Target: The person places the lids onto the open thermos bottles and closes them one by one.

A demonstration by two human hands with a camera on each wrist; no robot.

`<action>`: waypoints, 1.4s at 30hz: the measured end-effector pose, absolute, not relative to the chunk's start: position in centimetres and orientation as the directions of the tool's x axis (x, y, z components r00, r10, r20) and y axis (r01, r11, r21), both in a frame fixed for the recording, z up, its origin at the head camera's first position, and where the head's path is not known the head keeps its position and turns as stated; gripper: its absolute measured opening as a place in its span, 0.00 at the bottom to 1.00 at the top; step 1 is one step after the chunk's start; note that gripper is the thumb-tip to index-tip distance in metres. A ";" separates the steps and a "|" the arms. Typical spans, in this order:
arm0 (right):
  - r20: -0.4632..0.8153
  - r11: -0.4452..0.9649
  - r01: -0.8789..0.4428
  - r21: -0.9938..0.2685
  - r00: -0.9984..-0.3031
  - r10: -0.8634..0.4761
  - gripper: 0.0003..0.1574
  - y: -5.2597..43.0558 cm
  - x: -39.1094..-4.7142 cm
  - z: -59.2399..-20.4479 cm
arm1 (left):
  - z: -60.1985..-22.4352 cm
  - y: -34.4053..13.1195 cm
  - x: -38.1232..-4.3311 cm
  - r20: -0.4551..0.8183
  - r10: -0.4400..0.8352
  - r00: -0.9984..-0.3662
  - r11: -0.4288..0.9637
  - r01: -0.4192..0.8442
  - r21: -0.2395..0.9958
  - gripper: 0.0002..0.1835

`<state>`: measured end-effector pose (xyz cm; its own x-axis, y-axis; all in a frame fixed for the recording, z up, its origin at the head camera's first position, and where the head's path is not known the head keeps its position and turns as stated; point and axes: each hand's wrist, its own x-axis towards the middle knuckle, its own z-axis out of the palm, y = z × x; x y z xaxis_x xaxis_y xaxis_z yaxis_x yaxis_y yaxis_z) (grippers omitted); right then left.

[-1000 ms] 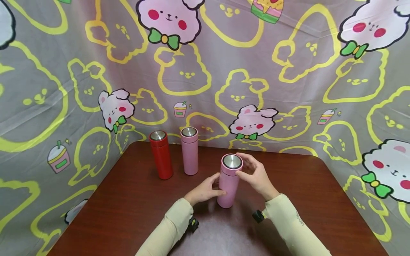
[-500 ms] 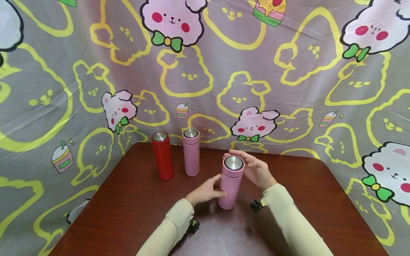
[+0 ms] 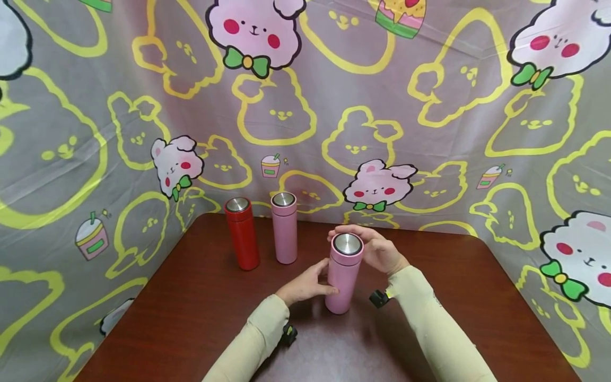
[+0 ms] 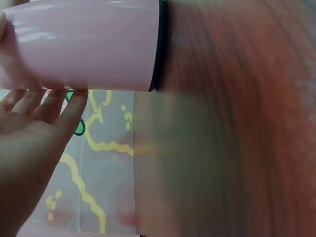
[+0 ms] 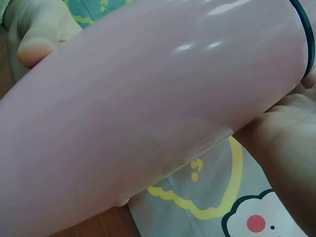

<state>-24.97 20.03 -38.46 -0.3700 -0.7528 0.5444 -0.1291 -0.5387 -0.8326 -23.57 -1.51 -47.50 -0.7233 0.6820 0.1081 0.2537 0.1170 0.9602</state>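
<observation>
A pink thermos bottle point(image 3: 341, 286) with a steel-topped lid point(image 3: 347, 245) stands slightly tilted at the middle of the table, both hands on it. My left hand point(image 3: 305, 285) grips its lower body, thumb across the front; in the left wrist view its fingers point(image 4: 74, 106) bend under the pink wall. My right hand point(image 3: 379, 252) curves round the back and right side of the lid, its thumb hidden. The right wrist view is filled by the pink body point(image 5: 148, 108), with the right palm point(image 5: 291, 148) close to a dark ring and the left thumb point(image 5: 39, 47) at upper left.
Farther left on the brown table point(image 3: 181, 313) stand a red thermos point(image 3: 243, 241) and a second pink thermos point(image 3: 285, 236), both with steel-topped lids. A grey cloth point(image 3: 286, 122) printed with bunnies and yellow outlines hangs behind the table and along both sides.
The right hand has turned round the lid: its fingers slid left behind it and its thumb went out of sight from the front. The left hand keeps its grip on the bottle.
</observation>
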 end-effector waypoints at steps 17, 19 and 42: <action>0.513 -0.460 -0.237 -0.856 -0.506 -0.694 0.36 20.7 -24.2 -38.4 | -47.1 -1.4 -23.4 0.082 0.701 -0.709 0.104 0.215 0.971 0.36; 0.511 -0.442 -0.261 -0.858 -0.523 -0.682 0.35 20.8 -24.1 -38.5 | -47.1 -1.4 -23.4 0.085 0.703 -0.706 0.099 0.215 0.972 0.35; 0.439 -0.022 -0.492 -0.871 -0.757 -0.484 0.33 21.4 -21.3 -38.3 | -47.4 -1.3 -23.2 0.113 0.707 -0.698 0.064 0.222 0.973 0.31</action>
